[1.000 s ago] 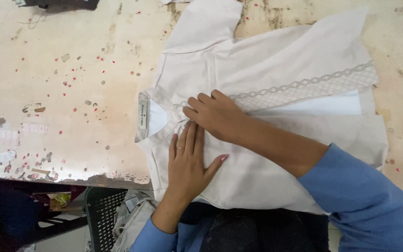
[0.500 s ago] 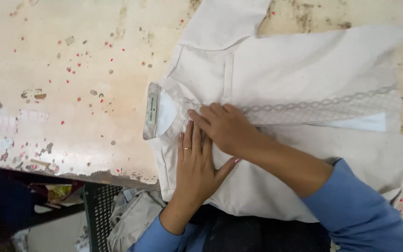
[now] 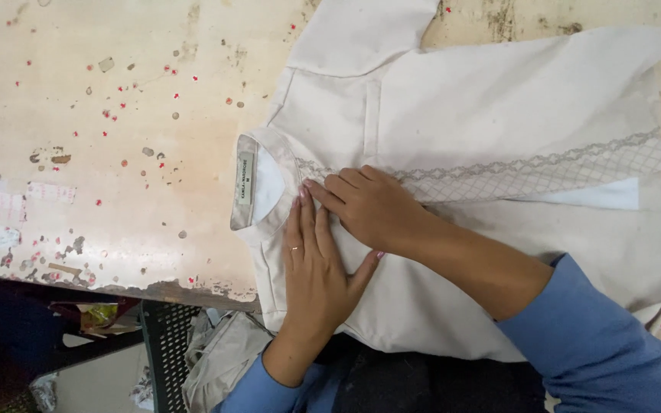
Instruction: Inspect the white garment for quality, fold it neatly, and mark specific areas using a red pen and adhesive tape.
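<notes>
Worn, paint-flecked desk [image 3: 101,115] filling most of view. Cream shirt [image 3: 499,99] spread flat across 12 to 3 o'clock, collar [image 3: 258,183] w/ label pointing to 9. Probably light, soft, floppy cloth; best taken at shoulders or collar edge. Left hand [image 3: 319,264] flat, fingers straight, pressing front below collar. Right hand [image 3: 372,206] palm-down on patterned placket [image 3: 514,176], fingers slightly curled, gripping nothing. Black crate [image 3: 166,344] at 7.

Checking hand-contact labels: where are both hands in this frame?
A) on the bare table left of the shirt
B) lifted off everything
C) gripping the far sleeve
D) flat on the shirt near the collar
D: the left hand lies flat, fingers spread, on the pale shirt just below the collar, and the right hand presses beside it at the patterned strip.
</notes>
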